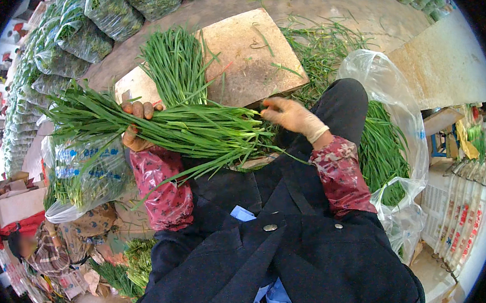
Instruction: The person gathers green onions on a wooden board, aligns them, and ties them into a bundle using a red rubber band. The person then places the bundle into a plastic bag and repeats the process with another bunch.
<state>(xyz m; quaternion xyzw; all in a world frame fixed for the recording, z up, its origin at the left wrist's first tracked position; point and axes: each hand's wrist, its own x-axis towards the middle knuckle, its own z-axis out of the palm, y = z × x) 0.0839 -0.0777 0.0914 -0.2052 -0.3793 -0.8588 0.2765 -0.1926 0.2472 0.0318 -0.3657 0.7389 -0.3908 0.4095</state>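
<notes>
My left hand [137, 121], in a soiled glove, is closed around a large bunch of green garlic chives [199, 127] that lies across in front of me, leaves to the left and pale stem ends to the right. At those stem ends is my right hand [291, 116], in a thin pale glove, its fingers bent near the tips; whether it pinches a stem cannot be told. Beyond the held bunch, another pile of chives [175, 65] rests on a worn board [249, 58]. Patterned red sleeve covers are on both forearms.
Loose chives and scraps [324, 48] litter the floor behind the board. To the right stands an open clear plastic bag [404, 98] holding chives [380, 154]. A filled plastic bag [87, 162] sits at left, near another person [51, 249]. Packed bags [119, 16] line the far floor.
</notes>
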